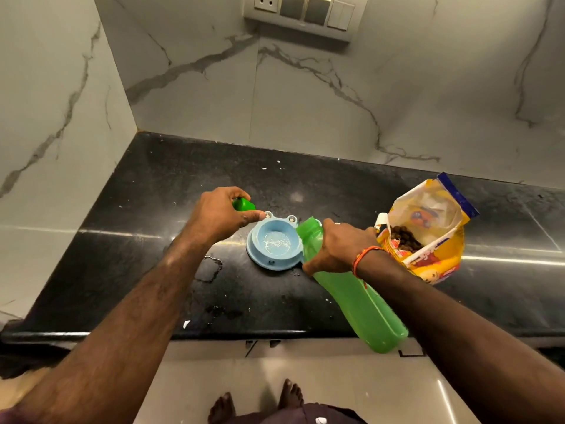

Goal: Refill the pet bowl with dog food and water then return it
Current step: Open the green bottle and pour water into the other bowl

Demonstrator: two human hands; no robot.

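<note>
A light blue frog-shaped pet bowl (273,243) sits on the black counter (153,240), with a little water glinting in it. My right hand (337,247) grips a green water bottle (357,296) near its neck, tilted so its open mouth hangs over the bowl's right rim. My left hand (221,214) holds the bottle's green cap (243,204) just left of and behind the bowl. An open yellow dog food bag (428,237) stands to the right, brown kibble showing inside.
Water puddles (211,267) lie on the counter left of the bowl and near the front edge. Marble walls close the corner at left and back. A switch panel (305,12) is on the back wall. Bare feet (260,405) stand on the tiled floor below.
</note>
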